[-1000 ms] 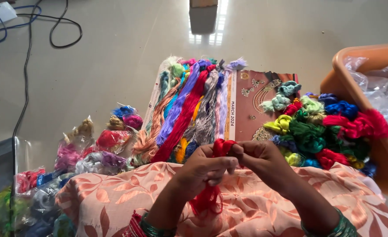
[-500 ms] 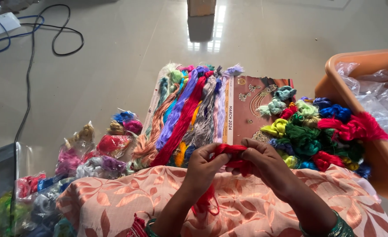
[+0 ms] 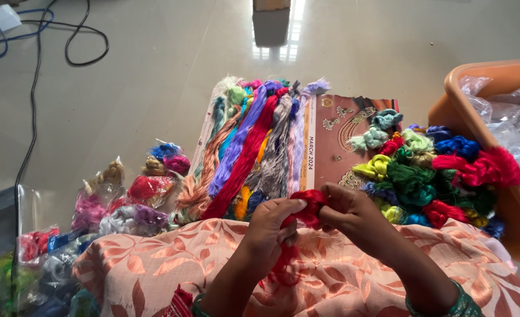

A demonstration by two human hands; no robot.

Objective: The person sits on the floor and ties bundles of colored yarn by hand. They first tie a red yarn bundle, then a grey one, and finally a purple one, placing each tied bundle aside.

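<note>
At the far left, dark cables are trailing across the glossy floor, and below them clear plastic packets of thread in pink, red, grey, blue and green are lying in a loose heap beside the person's lap. Just right of the packets, long skeins in purple, red, grey, orange and peach are lying side by side in a row, reaching away from the lap and overlapping the left edge of a brown printed calendar sheet on the floor. In the lower middle, a peach floral cloth is covering the lap, and both hands are meeting above it. The left hand is curling its fingers and thumb together, pinching the red thread bundle from the left, with a loose tail of the same red thread hanging down under the palm onto the cloth. The right hand is pinching the same bundle from the right, fingertips pressed tight against it, a green bangle showing at the wrist. Further right, a pile of small knotted bundles in green, yellow, teal, blue and red is resting on the calendar sheet and against an orange plastic tub lined with crinkled clear plastic.
</note>
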